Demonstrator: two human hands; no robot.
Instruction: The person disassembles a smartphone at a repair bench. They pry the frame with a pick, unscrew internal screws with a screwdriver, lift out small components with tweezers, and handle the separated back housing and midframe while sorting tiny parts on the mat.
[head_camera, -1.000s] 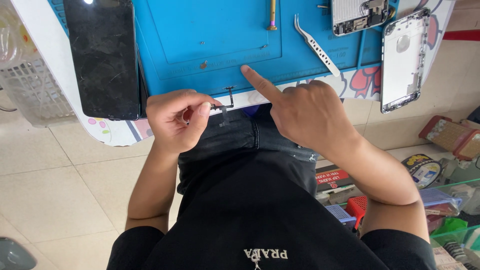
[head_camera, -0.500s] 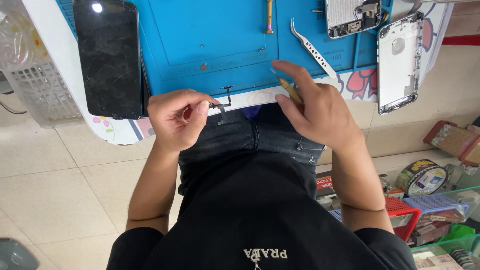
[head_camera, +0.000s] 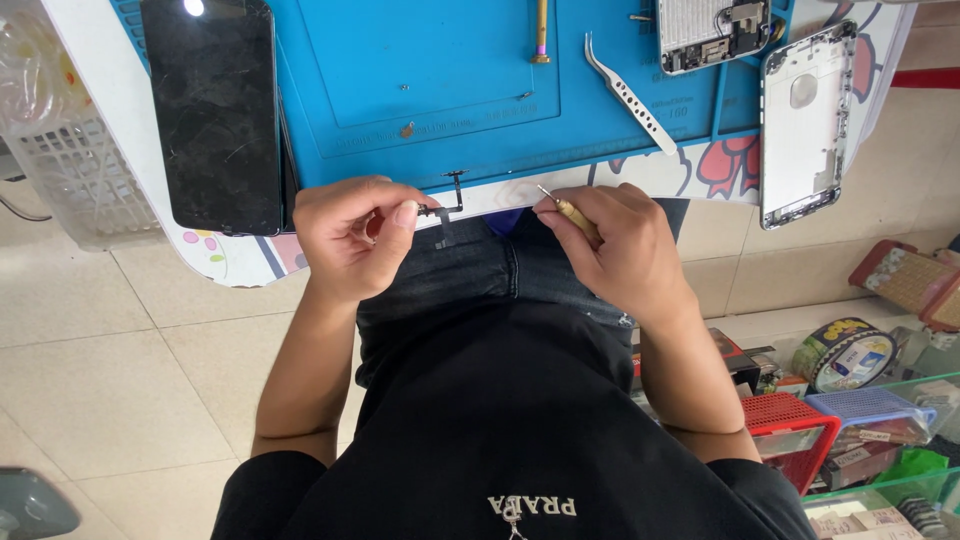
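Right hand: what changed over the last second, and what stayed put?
The right hand drew back from pointing at the blue mat to the table edge and now grips a small screwdriver, tip aimed at the flex part. The left hand kept pinching that part. Black phone, tweezers and silver housing unchanged.

Left hand (head_camera: 352, 235): raised before the torso, fingers (head_camera: 403, 215) curled inward, thumb and forefinger pinched together, wrist bent, forearm bare and angled up from the lower left. Right hand (head_camera: 615, 250): level with the left and well apart from it, knuckles upward, fingers closed in a fine pinch, forearm bare, rising from the lower right.
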